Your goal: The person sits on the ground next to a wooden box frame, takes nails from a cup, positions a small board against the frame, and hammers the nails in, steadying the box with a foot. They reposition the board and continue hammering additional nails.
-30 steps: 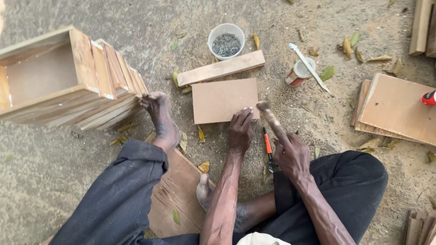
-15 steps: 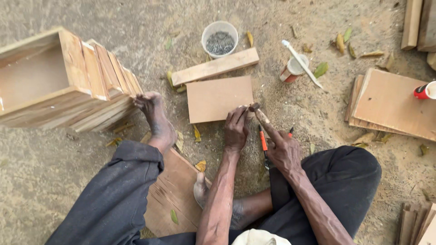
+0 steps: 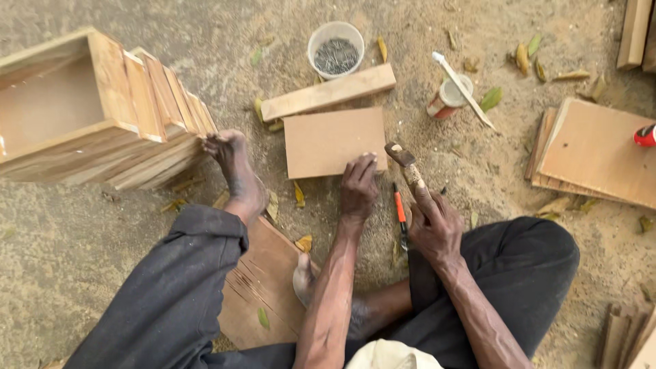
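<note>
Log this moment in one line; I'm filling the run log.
left hand: pressing flat board | right hand: gripping hammer | nail tub beyond

Dark grey trousers, the cuffs rolled at the calf, bare feet, bare forearms and bare hands (image 3: 359, 188).

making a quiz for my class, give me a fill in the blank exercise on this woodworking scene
1. The right hand holds a ____ with its head raised above the ground.
2. The left hand rests its fingers on the near edge of a flat ____ board.
3. The white tub beyond the wooden strip is filled with ____.
4. A tool with an ____ handle lies on the ground between the two hands.

Missing words: hammer; brown; nails; orange
</note>
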A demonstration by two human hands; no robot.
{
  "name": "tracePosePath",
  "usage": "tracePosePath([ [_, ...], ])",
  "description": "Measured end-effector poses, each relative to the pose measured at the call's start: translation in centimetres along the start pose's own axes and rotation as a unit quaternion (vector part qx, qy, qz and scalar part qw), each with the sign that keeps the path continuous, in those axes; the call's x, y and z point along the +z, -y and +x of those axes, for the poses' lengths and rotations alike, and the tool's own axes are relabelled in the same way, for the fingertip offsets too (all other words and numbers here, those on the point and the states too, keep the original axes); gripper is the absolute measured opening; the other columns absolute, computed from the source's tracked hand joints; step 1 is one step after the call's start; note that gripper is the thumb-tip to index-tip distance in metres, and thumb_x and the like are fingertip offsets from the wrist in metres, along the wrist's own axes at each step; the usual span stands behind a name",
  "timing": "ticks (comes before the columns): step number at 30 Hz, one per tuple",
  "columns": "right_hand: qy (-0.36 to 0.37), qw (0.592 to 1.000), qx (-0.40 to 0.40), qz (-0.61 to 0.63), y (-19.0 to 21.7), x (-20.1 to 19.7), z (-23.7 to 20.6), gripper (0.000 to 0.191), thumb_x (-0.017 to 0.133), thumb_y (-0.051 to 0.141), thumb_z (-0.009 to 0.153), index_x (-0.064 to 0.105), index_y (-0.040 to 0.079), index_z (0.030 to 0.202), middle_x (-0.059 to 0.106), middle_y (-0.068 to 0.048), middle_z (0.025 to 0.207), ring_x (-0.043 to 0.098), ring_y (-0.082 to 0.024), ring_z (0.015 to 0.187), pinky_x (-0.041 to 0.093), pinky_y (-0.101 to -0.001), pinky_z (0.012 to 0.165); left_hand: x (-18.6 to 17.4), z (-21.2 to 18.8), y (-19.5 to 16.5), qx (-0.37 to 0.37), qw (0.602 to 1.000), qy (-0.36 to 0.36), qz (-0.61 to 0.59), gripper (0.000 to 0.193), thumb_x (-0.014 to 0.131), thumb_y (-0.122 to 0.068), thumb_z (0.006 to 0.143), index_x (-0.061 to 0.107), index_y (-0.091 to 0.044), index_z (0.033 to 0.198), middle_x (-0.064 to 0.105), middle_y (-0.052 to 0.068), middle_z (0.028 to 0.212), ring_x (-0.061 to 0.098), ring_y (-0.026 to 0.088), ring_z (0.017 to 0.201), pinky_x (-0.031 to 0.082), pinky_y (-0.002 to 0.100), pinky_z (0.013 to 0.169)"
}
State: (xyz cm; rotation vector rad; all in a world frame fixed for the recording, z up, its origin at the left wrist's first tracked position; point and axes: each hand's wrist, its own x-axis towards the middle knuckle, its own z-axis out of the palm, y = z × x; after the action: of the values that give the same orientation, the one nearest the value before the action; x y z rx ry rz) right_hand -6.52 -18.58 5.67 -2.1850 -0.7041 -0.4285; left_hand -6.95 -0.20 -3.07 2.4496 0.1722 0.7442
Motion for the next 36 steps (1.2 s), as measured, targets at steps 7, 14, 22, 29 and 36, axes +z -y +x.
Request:
tracePosePath([
  [7, 0.083, 0.993, 0.056, -0.062, -0.6, -0.3, -0.3, 0.06, 0.071, 0.003, 0.086, 0.062, 0.018, 0.143, 0.069, -0.013, 0.083, 0.062, -0.024, 0.059, 0.052, -0.0375, 0.052, -0.2, 0.1, -0.2, 0.015, 0.999, -0.034, -0.019, 0.021, 0.067, 0.002, 0.093, 0.071, 0.002, 0.114, 0.07, 0.013, 0.123, 0.066, 0.031, 0.118, 0.058, 0.04, 0.102],
  [14, 0.114, 0.986, 0.056, -0.111, -1.0, -0.2, -0.3, 0.064, 0.073, 0.004, 0.077, 0.066, 0.02, 0.138, 0.069, -0.011, 0.082, 0.061, -0.02, 0.058, 0.051, -0.0366, 0.051, -0.1, 0.1, -0.3, 0.009, 0.999, -0.032, -0.02, 0.019, 0.067, 0.0, 0.091, 0.072, 0.001, 0.109, 0.07, 0.013, 0.12, 0.066, 0.03, 0.115, 0.057, 0.039, 0.101],
  [22, 0.117, 0.985, 0.057, -0.117, -0.3, 0.2, 0.2, 0.067, 0.072, 0.003, 0.078, 0.066, 0.02, 0.142, 0.065, -0.013, 0.077, 0.059, -0.025, 0.056, 0.049, -0.04, 0.051, -0.6, 0.4, -0.5, -0.004, 0.999, -0.035, -0.041, 0.018, 0.067, 0.002, 0.09, 0.071, 0.002, 0.108, 0.069, 0.014, 0.118, 0.066, 0.032, 0.113, 0.057, 0.04, 0.098],
  [29, 0.144, 0.979, 0.082, -0.118, 0.6, -0.5, 1.0, 0.067, 0.072, 0.001, 0.079, 0.065, 0.022, 0.142, 0.064, -0.012, 0.075, 0.059, -0.025, 0.056, 0.048, -0.0409, 0.051, -1.0, 0.6, -1.1, -0.028, 0.998, -0.009, -0.054, 0.013, 0.069, -0.002, 0.095, 0.071, 0.002, 0.107, 0.069, 0.014, 0.118, 0.066, 0.032, 0.109, 0.058, 0.041, 0.095],
  [36, 0.052, 0.998, 0.002, -0.032, 0.4, -0.6, 0.3, 0.064, 0.068, -0.001, 0.087, 0.059, 0.024, 0.145, 0.065, -0.011, 0.086, 0.061, -0.026, 0.067, 0.051, -0.0413, 0.059, -0.7, 0.0, -0.5, -0.004, 0.999, -0.022, -0.049, 0.02, 0.067, 0.002, 0.089, 0.071, 0.004, 0.108, 0.069, 0.014, 0.119, 0.067, 0.033, 0.112, 0.06, 0.043, 0.096],
])
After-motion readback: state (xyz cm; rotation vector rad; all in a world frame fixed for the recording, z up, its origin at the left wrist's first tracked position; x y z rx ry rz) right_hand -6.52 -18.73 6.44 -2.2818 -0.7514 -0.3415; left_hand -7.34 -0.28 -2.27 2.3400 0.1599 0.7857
